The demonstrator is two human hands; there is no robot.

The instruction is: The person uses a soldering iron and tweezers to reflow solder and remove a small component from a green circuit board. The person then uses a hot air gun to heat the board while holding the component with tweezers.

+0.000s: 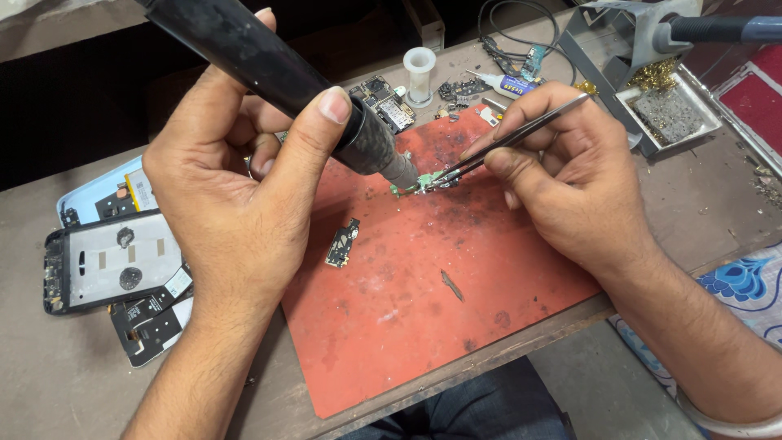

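Left hand point(236, 187) grips hot-air wand point(277, 69) | right hand point(570, 179) pinches tweezers point(513, 138) | frame centre: small green board point(423, 181) under rework, apparently unfinished; second board point(343, 243) lies untouched

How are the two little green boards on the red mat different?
The board under the tools is pinched by the tweezers in the right hand, with the nozzle of the black heat tool, held by the left hand, pointing at it. The other board lies alone, untouched, nearer the person. It looks darker. Both are small and sit on the red mat.
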